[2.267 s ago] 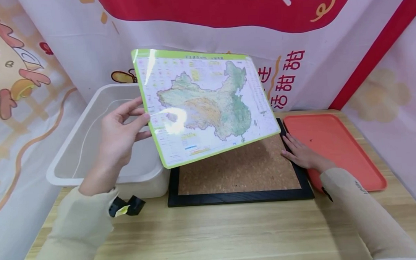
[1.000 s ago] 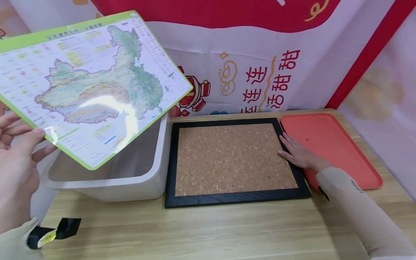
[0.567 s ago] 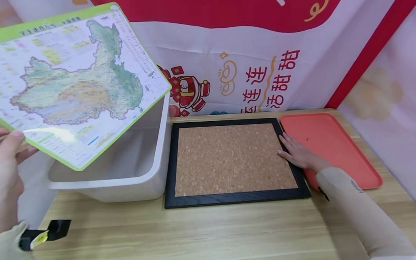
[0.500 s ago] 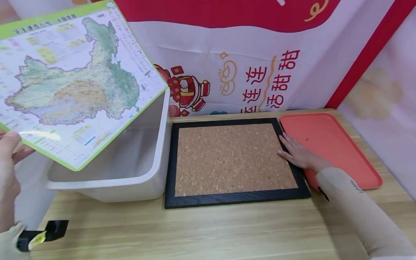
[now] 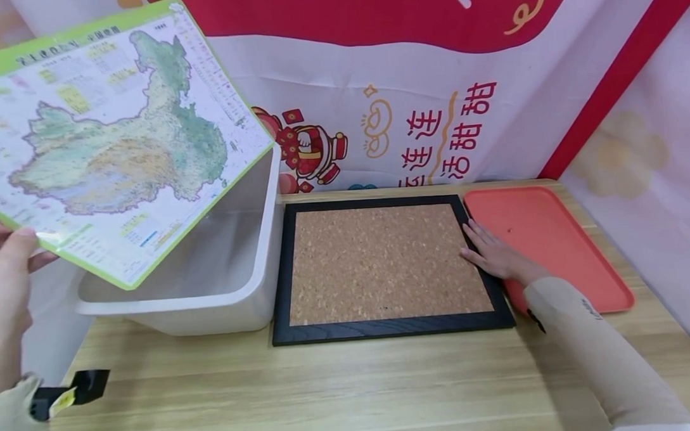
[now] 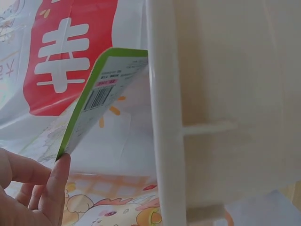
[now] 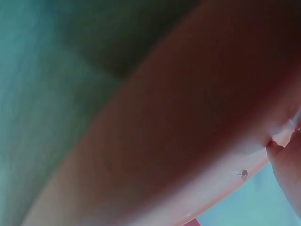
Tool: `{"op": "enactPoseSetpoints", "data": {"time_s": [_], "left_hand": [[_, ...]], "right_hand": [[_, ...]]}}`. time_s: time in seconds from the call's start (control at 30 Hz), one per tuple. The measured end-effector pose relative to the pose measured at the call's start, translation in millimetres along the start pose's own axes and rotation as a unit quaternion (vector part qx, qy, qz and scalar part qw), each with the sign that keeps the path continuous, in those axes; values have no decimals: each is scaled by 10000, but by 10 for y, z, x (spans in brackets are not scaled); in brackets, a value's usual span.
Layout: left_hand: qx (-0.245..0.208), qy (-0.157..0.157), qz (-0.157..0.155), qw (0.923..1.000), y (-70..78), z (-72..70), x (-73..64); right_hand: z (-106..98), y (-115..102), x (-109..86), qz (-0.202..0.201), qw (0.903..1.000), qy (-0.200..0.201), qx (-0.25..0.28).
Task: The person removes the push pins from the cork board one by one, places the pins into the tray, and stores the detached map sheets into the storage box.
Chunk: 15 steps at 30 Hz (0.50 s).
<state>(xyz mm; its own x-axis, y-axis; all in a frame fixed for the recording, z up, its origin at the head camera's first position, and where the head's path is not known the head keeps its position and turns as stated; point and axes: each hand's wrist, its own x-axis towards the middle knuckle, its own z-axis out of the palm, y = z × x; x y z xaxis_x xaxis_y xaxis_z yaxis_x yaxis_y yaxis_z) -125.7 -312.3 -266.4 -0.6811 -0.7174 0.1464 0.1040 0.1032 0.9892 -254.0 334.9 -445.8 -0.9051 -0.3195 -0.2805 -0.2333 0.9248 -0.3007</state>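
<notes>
My left hand (image 5: 5, 278) pinches the lower left edge of a laminated map (image 5: 120, 141) with a lime green border. The map is tilted and raised over the white bin (image 5: 255, 263), covering part of its opening. In the left wrist view, thumb and fingers of the left hand (image 6: 37, 193) grip the map sheet (image 6: 91, 99), whose back carries a barcode. My right hand (image 5: 503, 257) lies with straight fingers on the right side of a black-framed cork board (image 5: 386, 265), which lies flat on the table.
A coral tray (image 5: 557, 246) lies to the right of the board, partly under the right forearm. The bin stands directly left of the board. Behind the wooden table (image 5: 305, 394) hangs a printed cloth (image 5: 328, 70).
My left hand has carried the map from above the cork board leftward to above the bin; lately it has shifted only slightly. The right hand has stayed on the board's frame.
</notes>
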Motion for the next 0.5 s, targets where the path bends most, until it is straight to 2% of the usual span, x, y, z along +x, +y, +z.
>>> {"op": "enactPoseSetpoints", "data": {"time_s": [0.13, 0.23, 0.3, 0.4, 0.43, 0.5], "left_hand": [[391, 17, 120, 9992, -42, -35, 33], [383, -17, 141, 9992, -54, -45, 31], [639, -11, 149, 9978, -53, -47, 17], [879, 56, -42, 9961, -21, -36, -6], [750, 95, -134, 9971, -8, -25, -17], [812, 179, -252, 9962, 30, -3, -50]], "right_hand": [[-6, -10, -6, 0, 10000, -8, 3], [-8, -11, -9, 23, 10000, -11, 16], [-8, -9, -9, 39, 10000, -14, 28], [-2, -2, -8, 50, 10000, -13, 30], [0, 0, -7, 59, 10000, -20, 29], [4, 2, -4, 80, 10000, -45, 20]]}}
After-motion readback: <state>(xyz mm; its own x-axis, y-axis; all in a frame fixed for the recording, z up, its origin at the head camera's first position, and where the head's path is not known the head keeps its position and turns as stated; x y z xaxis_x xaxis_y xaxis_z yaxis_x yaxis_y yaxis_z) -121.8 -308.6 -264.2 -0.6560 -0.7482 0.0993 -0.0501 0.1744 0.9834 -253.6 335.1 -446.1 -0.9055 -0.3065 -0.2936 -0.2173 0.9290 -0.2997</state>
